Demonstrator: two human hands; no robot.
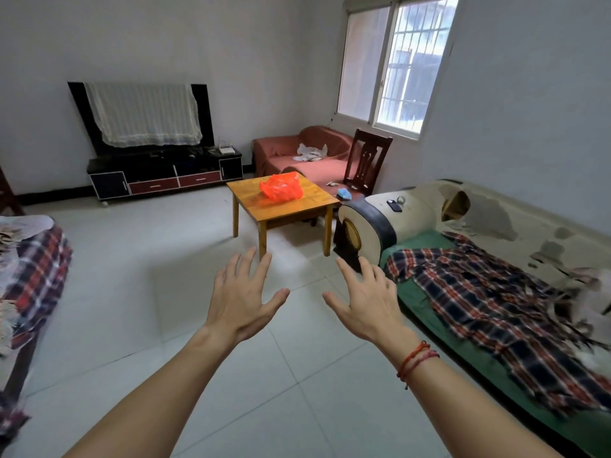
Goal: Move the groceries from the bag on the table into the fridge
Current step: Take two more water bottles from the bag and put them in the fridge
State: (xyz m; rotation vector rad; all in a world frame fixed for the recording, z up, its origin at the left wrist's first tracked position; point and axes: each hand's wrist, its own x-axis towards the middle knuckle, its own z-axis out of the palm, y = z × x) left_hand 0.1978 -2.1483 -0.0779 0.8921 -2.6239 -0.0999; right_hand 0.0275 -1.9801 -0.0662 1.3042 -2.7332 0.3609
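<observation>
Bag (281, 186) sits on the table (310, 206), thin, crinkly, likely light; grab its bunched top; left hand (243, 300) and right hand (365, 304) spread empty.

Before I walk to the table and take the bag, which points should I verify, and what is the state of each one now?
1. Left hand free: ok, open, holding nothing.
2. Right hand free: ok, open, holding nothing.
3. Orange bag on the wooden table: ok.
4. Tiled floor toward the table clear: ok.
5. Bag contents: cannot tell.
6. Fridge location: cannot tell, not in view.
</observation>
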